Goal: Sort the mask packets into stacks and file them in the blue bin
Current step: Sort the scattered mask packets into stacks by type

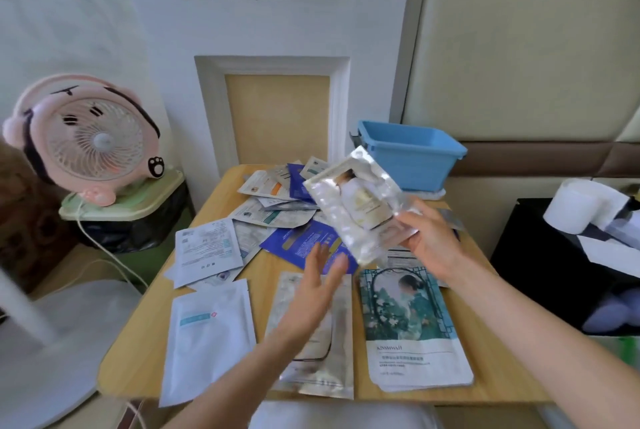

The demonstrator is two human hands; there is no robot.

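My right hand (431, 238) holds a shiny silver mask packet (356, 206) up above the wooden table (145, 352), pinching its right edge. My left hand (320, 284) hovers open just below that packet, fingers straight, above a silver packet stack (341, 342) lying at the table's front. A white packet (207, 335) lies to the left of that stack and a green picture packet (412, 328) to its right. A loose heap of mixed packets (277, 217), white and dark blue, covers the far half of the table. The blue bin (412, 158) stands at the far right corner.
A pink desk fan (86, 137) stands on a green stool left of the table, its white cord trailing down. A black box with a white paper roll (581, 206) is at the right. A white panelled wall is behind the table.
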